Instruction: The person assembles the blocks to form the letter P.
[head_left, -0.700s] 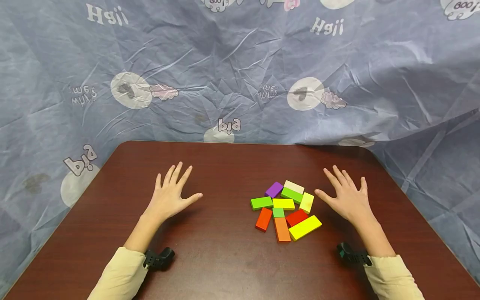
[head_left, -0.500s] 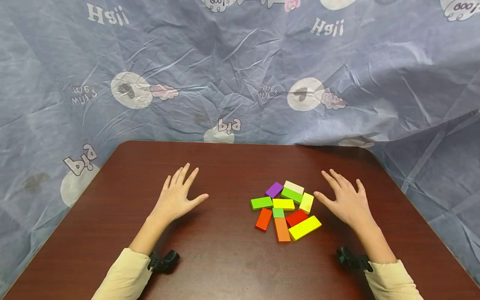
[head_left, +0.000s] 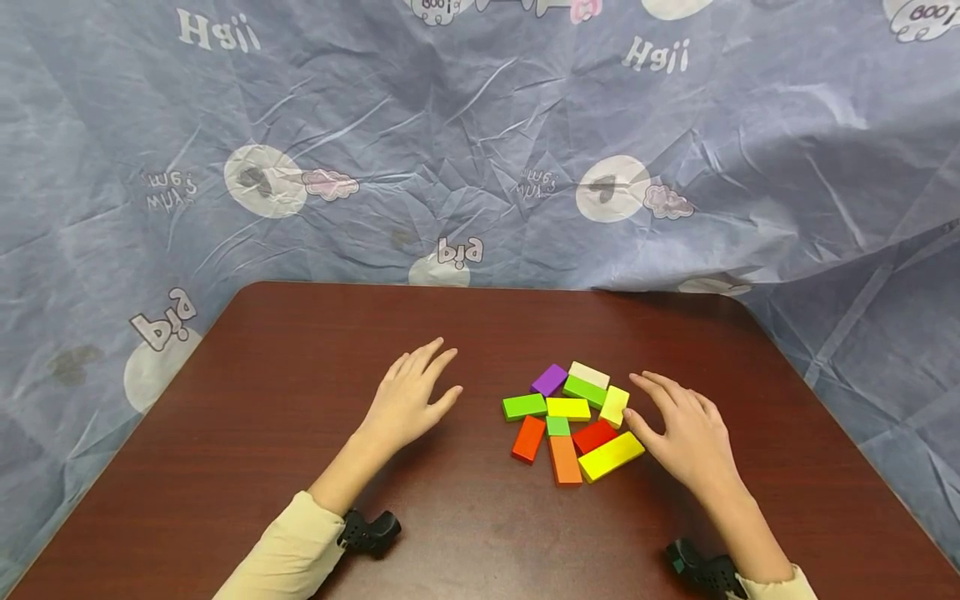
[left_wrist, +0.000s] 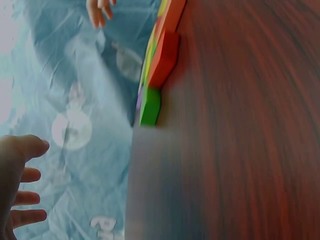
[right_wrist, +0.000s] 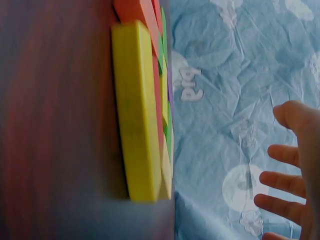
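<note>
The left hand [head_left: 405, 404] and right hand [head_left: 686, 437], fingers relaxed and holding nothing, hover either side of the blocks [head_left: 567, 408] bunched on the worktop [head_left: 465, 525], seemingly at the approach step, with a pinch on one block probably called for.

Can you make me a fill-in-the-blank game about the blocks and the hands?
1. In the head view, the leftmost block is ____.
2. The small green block lies between the orange block and a short ____ block.
3. The long yellow block is nearer the person's ____ hand.

Missing words: green; yellow; right.
</note>
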